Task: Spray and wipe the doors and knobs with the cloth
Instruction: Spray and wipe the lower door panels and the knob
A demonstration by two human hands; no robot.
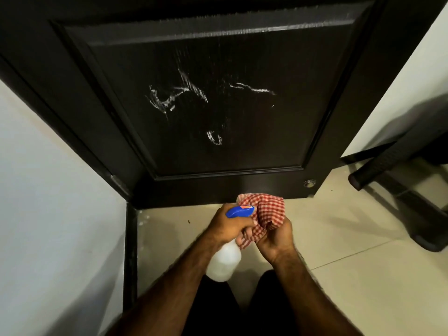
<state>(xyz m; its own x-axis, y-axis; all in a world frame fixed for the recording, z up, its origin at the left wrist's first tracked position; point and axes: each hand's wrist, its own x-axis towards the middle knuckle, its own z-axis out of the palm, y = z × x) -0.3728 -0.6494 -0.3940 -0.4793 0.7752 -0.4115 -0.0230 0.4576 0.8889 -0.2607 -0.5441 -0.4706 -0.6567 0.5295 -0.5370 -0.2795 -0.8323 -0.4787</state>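
The top of the door (pixel 218 98) runs out of the picture, and no knob shows on the part in view; only a small round metal fitting (pixel 309 183) sits low on its right side, too small to tell what it is. The fingers of both hands are mostly hidden: those of the left hand (pixel 228 226) curl out of sight round the neck of the spray bottle (pixel 224 261), whose trigger cannot be seen under the blue head. The right hand (pixel 274 238) grasps a bunched red-and-white checked cloth (pixel 269 210), its fingertips buried in the folds. The cloth touches the bottle's head and covers the nozzle end, so which way the nozzle points is unclear. The bottle's white body hangs down below the left wrist, and what it holds cannot be made out.

The door is dark, nearly black, with a raised panel. White streaks and smears of wet spray (pixel 169 98) lie across the middle of the panel, with a smaller patch lower down. Both hands are in front of the door's bottom edge, apart from it.

The floor (pixel 339 238) is pale tile with a few dark specks. A light wall (pixel 48 190) stands at the left, edged by a dark frame. At the right, a dark piece of furniture (pixel 400 170) is cut off by the edge and hard to identify. The person's dark-clothed legs show at the bottom.
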